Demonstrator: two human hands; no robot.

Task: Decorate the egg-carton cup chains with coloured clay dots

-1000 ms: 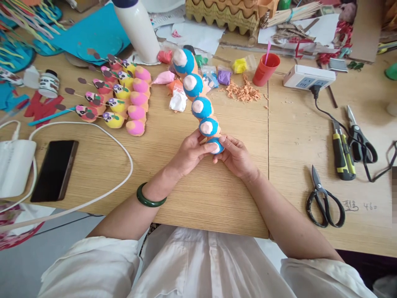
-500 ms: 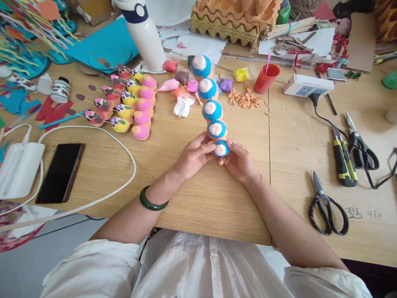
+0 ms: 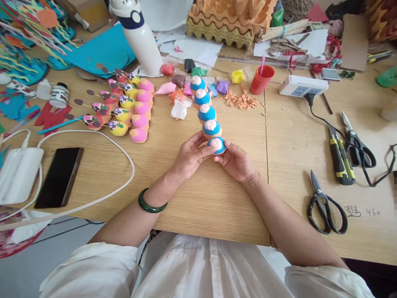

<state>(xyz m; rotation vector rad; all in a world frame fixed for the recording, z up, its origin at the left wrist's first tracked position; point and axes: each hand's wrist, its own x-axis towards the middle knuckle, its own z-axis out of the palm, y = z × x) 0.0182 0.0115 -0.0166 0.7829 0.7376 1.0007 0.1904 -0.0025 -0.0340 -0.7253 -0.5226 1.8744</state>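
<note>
Between my hands is a strip of egg carton (image 3: 207,114), a row of several orange cups topped with blue clay and a pale pink patch on each. My left hand (image 3: 190,157) grips the nearest cup from the left, thumb and fingers pressed to its side. From the right, my right hand (image 3: 238,162) pinches the same cup. The strip's far end points away from me, towards small bags of coloured clay. Left of it lie similar carton strips in pink (image 3: 142,108), yellow (image 3: 118,127) and red (image 3: 93,121), the red ones bearing brown-tipped sticks.
A white bottle (image 3: 141,45) and stacked egg cartons (image 3: 221,31) stand at the back. Orange shavings (image 3: 240,99) lie near a red cup (image 3: 262,80). Scissors (image 3: 325,207), a utility knife (image 3: 341,161) and a power strip (image 3: 302,87) are rightward; a phone (image 3: 60,178) and white cable are leftward.
The far end of the blue-topped strip has dipped and shifted slightly left, uncovering black and green clay bags behind it. Both hands keep their hold on the near end.
</note>
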